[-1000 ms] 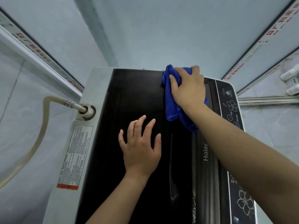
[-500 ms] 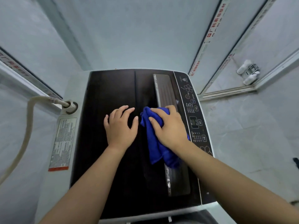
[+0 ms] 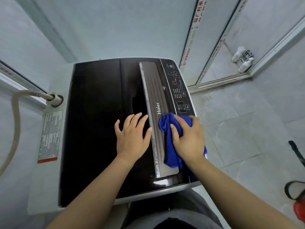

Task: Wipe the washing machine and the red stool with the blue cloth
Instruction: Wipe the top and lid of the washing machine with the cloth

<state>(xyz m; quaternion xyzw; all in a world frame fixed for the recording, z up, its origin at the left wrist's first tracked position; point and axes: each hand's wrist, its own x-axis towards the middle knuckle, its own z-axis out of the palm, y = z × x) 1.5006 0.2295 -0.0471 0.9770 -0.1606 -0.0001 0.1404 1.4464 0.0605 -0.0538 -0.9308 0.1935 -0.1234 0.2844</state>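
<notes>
Swept rightward in the last half second, the blue cloth now lies bunched on the grey strip at the near right of the washing machine, beside its control panel. The right hand bears down on it, thumb and fingers curled into the folds. The left hand rests flat, fingers spread, on the dark lid. The machine-wiping step appears under way. The next move likely calls for passes over the panel, then the stool, which may be the red object at the frame's edge.
</notes>
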